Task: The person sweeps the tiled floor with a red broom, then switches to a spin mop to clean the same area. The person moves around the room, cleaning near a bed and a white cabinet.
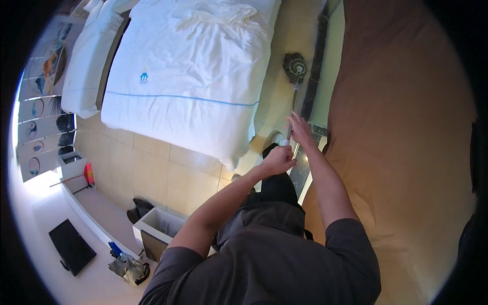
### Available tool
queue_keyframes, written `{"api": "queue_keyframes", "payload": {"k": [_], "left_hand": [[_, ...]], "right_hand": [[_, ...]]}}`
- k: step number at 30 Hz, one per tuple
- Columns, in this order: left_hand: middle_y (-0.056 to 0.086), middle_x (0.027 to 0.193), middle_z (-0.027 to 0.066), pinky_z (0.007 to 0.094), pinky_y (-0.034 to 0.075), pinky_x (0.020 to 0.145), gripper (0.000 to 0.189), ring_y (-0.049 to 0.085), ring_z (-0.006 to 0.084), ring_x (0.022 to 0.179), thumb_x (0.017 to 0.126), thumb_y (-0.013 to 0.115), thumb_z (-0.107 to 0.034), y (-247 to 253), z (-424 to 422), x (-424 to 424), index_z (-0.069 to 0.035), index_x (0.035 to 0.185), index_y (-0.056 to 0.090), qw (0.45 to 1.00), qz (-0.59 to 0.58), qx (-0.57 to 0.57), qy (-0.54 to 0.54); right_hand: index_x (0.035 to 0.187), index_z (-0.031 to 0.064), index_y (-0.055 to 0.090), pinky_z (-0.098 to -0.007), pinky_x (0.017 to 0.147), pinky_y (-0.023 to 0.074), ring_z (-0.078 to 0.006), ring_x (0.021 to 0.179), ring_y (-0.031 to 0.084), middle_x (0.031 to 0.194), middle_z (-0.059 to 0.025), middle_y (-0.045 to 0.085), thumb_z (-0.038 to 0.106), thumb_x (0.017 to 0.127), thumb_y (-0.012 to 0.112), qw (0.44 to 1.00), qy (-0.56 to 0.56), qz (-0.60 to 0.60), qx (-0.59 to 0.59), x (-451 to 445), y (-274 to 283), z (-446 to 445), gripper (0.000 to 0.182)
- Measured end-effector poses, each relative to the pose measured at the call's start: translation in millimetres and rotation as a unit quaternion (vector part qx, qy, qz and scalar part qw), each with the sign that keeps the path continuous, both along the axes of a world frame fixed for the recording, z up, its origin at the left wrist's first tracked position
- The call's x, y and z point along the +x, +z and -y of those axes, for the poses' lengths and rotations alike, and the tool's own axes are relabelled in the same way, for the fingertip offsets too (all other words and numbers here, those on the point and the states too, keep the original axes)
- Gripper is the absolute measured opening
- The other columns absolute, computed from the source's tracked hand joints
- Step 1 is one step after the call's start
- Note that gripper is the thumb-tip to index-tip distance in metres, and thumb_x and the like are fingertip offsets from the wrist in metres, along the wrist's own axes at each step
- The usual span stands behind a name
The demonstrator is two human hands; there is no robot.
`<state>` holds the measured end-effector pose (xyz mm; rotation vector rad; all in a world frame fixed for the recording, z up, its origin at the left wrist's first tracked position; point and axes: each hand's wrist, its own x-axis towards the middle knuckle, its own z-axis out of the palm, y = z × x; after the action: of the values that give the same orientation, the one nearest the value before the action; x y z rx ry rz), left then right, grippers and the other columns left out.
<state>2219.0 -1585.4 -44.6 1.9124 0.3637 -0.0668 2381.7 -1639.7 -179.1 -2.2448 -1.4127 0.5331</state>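
Observation:
Both of my hands are closed around the handle of a mop (294, 100). My left hand (280, 159) grips the end nearer my body, while my right hand (300, 130) holds it farther along. The dark grey mop head (292, 65), with a green ring at its middle, rests on the tiled floor (277, 101). It lies in the strip between a bed (183, 76) with white bedding and a dark stone skirting (317, 66). My palms and part of the handle's near end are hidden by my fingers.
A long brown curtain (396, 114) hangs close on the right. White pillows (91, 49) lie at the bed's head. To the lower left are an open white cabinet (162, 225), a red dustpan (89, 174), a bag (127, 267) and a wall-mounted television (72, 247).

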Motion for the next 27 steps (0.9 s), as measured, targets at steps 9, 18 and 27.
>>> {"api": "queue_keyframes", "payload": {"k": [9, 18, 27], "left_hand": [[0.04, 0.065, -0.0001, 0.0284, 0.036, 0.06, 0.034, 0.039, 0.0082, 0.066, 0.091, 0.058, -0.021, 54.0, -10.0, -278.0, 0.001, 0.067, 0.048, 0.937, -0.085, -0.241, 0.237], [0.045, 0.056, 0.0081, 0.0334, 0.036, 0.049, 0.036, 0.044, 0.0189, 0.052, 0.08, 0.07, -0.018, 99.8, 35.4, -410.2, -0.002, 0.058, 0.046, 0.978, -0.148, -0.055, 0.135], [0.049, 0.061, 0.0161, 0.0405, 0.042, 0.054, 0.028, 0.052, 0.0351, 0.057, 0.081, 0.06, -0.013, 77.9, 22.5, -240.5, 0.0, 0.061, 0.047, 0.992, -0.076, -0.006, 0.104]], "right_hand": [[0.099, 0.0047, 0.054, -0.0459, 0.085, 0.0462, -0.0388, 0.099, 0.054, 0.112, -0.0215, 0.05, 0.017, 0.074, 0.068, 0.985, 0.058, -0.159, -0.025, -246.7, -25.1, 7.8, 0.031], [0.089, 0.0058, 0.057, -0.0454, 0.08, 0.0476, -0.0364, 0.094, 0.055, 0.102, -0.0155, 0.052, 0.021, 0.071, 0.071, 0.95, 0.176, -0.205, -0.153, -377.0, 2.6, 35.9, 0.028], [0.085, 0.006, 0.054, -0.0417, 0.077, 0.0465, -0.033, 0.091, 0.055, 0.098, -0.0143, 0.051, 0.006, 0.074, 0.064, 0.977, 0.087, -0.191, -0.022, -215.1, -7.6, 25.5, 0.015]]}}
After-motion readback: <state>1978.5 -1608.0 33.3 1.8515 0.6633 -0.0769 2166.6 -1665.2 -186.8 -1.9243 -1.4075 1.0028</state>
